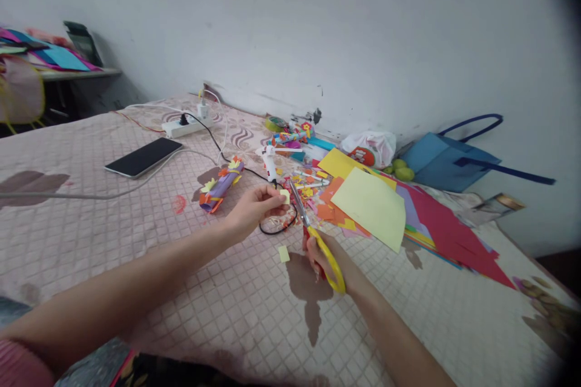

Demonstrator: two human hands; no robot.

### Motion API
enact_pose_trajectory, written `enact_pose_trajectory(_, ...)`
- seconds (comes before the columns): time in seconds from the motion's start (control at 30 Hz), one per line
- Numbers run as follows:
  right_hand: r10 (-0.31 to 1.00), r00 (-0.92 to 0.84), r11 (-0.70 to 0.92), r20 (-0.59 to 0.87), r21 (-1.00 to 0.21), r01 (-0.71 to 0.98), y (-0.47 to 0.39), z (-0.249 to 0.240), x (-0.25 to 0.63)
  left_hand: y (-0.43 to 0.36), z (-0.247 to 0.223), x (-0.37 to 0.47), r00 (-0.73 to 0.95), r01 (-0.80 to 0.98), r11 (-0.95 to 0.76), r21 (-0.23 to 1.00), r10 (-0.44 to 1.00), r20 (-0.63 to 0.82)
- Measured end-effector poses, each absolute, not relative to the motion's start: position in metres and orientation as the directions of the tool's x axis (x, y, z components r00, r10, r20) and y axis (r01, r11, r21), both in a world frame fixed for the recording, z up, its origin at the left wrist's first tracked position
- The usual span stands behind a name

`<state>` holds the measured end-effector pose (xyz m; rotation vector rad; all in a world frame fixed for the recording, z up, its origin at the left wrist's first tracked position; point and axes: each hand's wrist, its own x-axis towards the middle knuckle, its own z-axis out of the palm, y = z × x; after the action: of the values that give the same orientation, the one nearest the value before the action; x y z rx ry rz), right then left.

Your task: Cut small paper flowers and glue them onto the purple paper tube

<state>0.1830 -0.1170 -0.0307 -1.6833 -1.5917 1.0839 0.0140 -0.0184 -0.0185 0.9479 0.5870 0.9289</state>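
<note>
Between the thumb and fingers of my left hand (pixel 258 210) is a small pale yellow paper piece (pixel 284 196). My right hand (pixel 324 257) grips scissors (pixel 333 263) with yellow and red handles, their blades pointing up and away, just right of that piece. Another small pale yellow piece (pixel 284 254) lies on the quilted cover below my left hand. A purple paper roll (pixel 221 189) with orange and yellow cutouts rests beyond my left forearm. Behind my hands is a white glue gun (pixel 269 163), beside scattered paper scraps (pixel 308 190).
Coloured sheets, a pale yellow one (pixel 372 202) on top, lie at the right. A blue bag (pixel 449 160) stands against the wall. At the left are a black tablet (pixel 144 157), a white power strip (pixel 188 126) and trailing cables. Green round fruits (pixel 402 169) sit near the bag.
</note>
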Motion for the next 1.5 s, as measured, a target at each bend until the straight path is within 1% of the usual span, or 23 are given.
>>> enact_pose_trajectory(0.07, 0.984, -0.051, -0.116, -0.17, -0.835, 0.538, -0.116, -0.03, 0.187, -0.014, -0.02, 0.012, 0.483, -0.351, 0.213, 0.912, 0.876, -0.019)
enact_pose_trajectory(0.13, 0.986, -0.093, -0.059, -0.137, -0.814, 0.577, -0.116, -0.028, 0.19, -0.01, -0.021, 0.011, 0.471, -0.316, 0.175, 0.933, 0.882, -0.006)
enact_pose_trajectory(0.23, 0.98, -0.182, 0.05, -0.074, -0.799, 0.599, -0.117, -0.027, 0.193, -0.008, -0.021, 0.009, 0.475, -0.298, 0.166, 0.94, 0.88, -0.005)
enact_pose_trajectory(0.3, 0.975, -0.212, 0.073, -0.066, -0.805, 0.589, -0.118, -0.027, 0.194, -0.008, -0.019, 0.009, 0.481, -0.297, 0.168, 0.94, 0.877, -0.005)
enact_pose_trajectory(0.43, 0.977, -0.196, 0.05, -0.088, -0.793, 0.607, -0.118, -0.028, 0.193, -0.008, -0.017, 0.008, 0.494, -0.299, 0.185, 0.936, 0.869, -0.014)
enact_pose_trajectory(0.7, 0.982, -0.171, 0.046, -0.08, -0.776, 0.629, -0.117, -0.026, 0.194, -0.007, -0.017, 0.008, 0.533, -0.329, 0.223, 0.918, 0.846, -0.014)
enact_pose_trajectory(0.83, 0.978, -0.172, 0.014, -0.117, -0.787, 0.617, -0.117, -0.025, 0.194, -0.006, -0.016, 0.007, 0.556, -0.329, 0.211, 0.92, 0.831, 0.008)
enact_pose_trajectory(0.97, 0.97, -0.203, -0.001, -0.137, -0.83, 0.558, -0.119, -0.019, 0.195, -0.005, -0.014, 0.006, 0.58, -0.326, 0.204, 0.923, 0.814, 0.025)
enact_pose_trajectory(1.1, 0.967, -0.163, -0.067, -0.194, -0.818, 0.572, -0.121, -0.015, 0.195, -0.003, -0.014, 0.005, 0.602, -0.302, 0.202, 0.932, 0.799, 0.021)
enact_pose_trajectory(1.33, 0.966, -0.163, -0.076, -0.202, -0.819, 0.569, -0.12, -0.018, 0.198, -0.002, -0.013, 0.003, 0.613, -0.264, 0.194, 0.945, 0.79, 0.01)
enact_pose_trajectory(1.5, 0.972, -0.139, -0.07, -0.189, -0.798, 0.598, -0.119, -0.017, 0.198, -0.002, -0.013, 0.003, 0.619, -0.262, 0.192, 0.946, 0.785, 0.012)
